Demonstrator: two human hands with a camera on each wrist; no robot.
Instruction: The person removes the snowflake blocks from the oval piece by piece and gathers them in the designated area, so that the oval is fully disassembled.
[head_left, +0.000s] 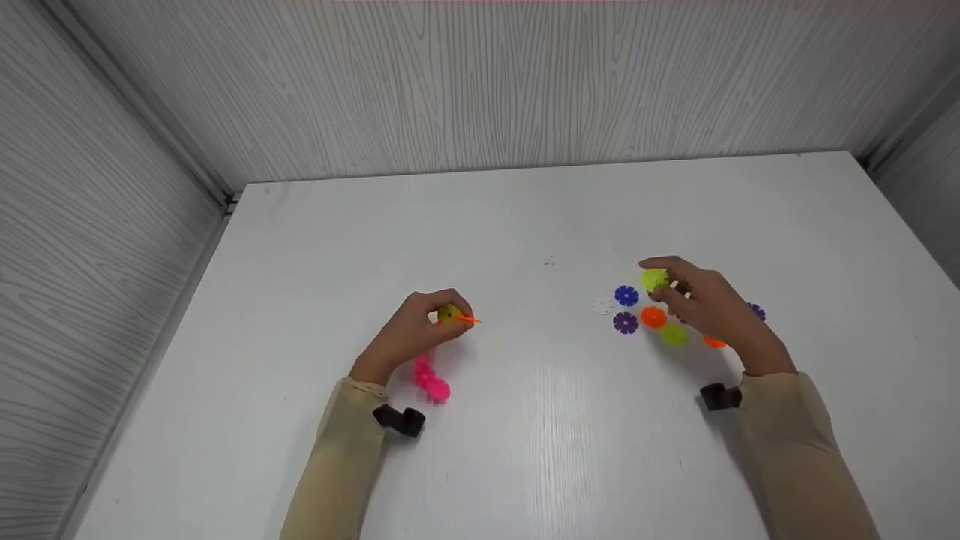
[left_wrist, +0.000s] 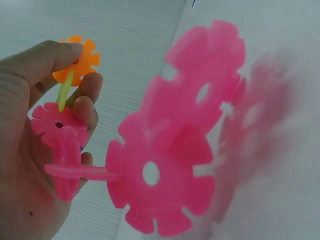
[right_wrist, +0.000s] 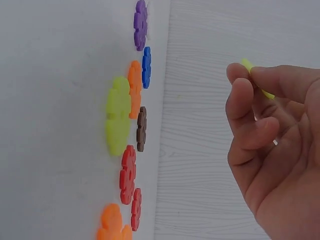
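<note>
My left hand pinches an orange notched disc between thumb and fingers. It ends a chain of interlocked notched discs: a yellow disc slots into it, then several pink discs hang below the hand toward the table. My right hand holds a single yellow-green notched disc between thumb and fingertips, above a group of loose discs. In the right wrist view that disc shows edge-on, partly covered by the fingers.
On the white table lie loose notched discs near the right hand: white, blue, purple, orange, yellow-green, plus brown and red ones. Wood-grain panels stand behind and at the sides.
</note>
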